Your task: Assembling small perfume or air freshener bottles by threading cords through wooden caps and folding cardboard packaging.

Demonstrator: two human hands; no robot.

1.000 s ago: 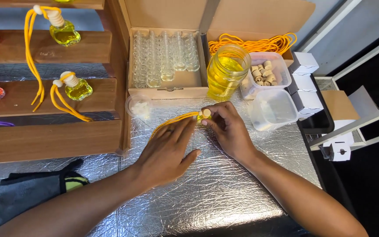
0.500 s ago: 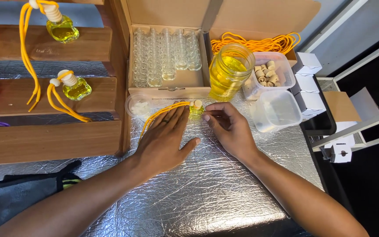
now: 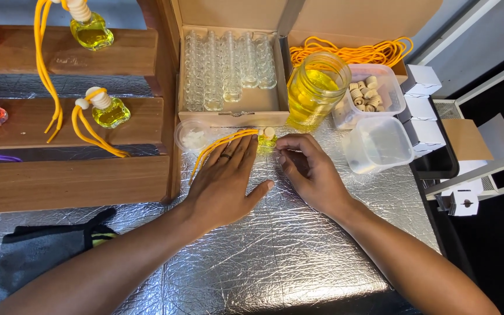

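A small yellow-filled glass bottle with a wooden cap and an orange cord lies on the silver foil surface in front of the cardboard box. My left hand lies flat with fingers spread, its fingertips on the cord just left of the bottle. My right hand is curled beside the bottle, thumb and forefinger pinching at its right side.
A cardboard box of empty glass vials, a jar of yellow liquid, a tub of wooden caps, an empty plastic tub, orange cords, a small clear dish. Wooden shelf at left holds finished bottles. White boxes at right.
Both hands and the small bottle have moved away from me toward the cardboard box. The left hand has flattened onto the cord.
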